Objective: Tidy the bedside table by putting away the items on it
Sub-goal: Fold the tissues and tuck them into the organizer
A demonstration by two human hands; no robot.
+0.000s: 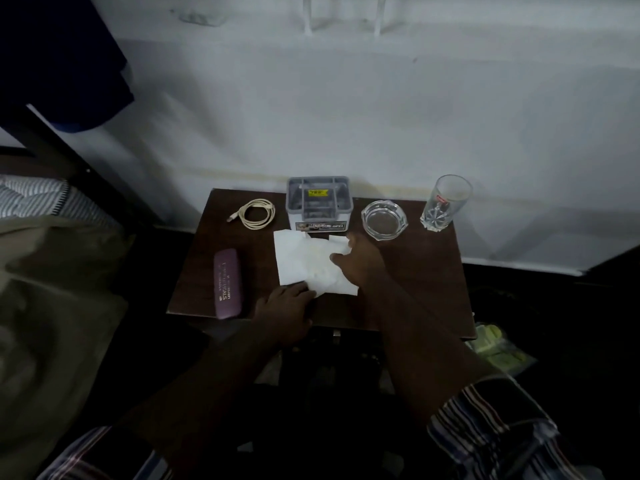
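A crumpled white tissue (301, 259) lies in the middle of the dark wooden bedside table (415, 271). My left hand (285, 310) pinches its near edge at the table's front. My right hand (360, 261) grips the tissue's right side, fingers curled over it. A purple glasses case (227, 284) lies at the front left. A coiled cream cable (256, 213) sits at the back left. A grey plastic organiser box (318, 204) stands at the back centre, with a glass ashtray (384, 220) and a tall drinking glass (445, 202) to its right.
A white wall (346, 116) rises behind the table. A bed with striped bedding (38, 199) and an olive cover (52, 289) lies to the left. A clear plastic bag (498, 348) lies on the dark floor at the right.
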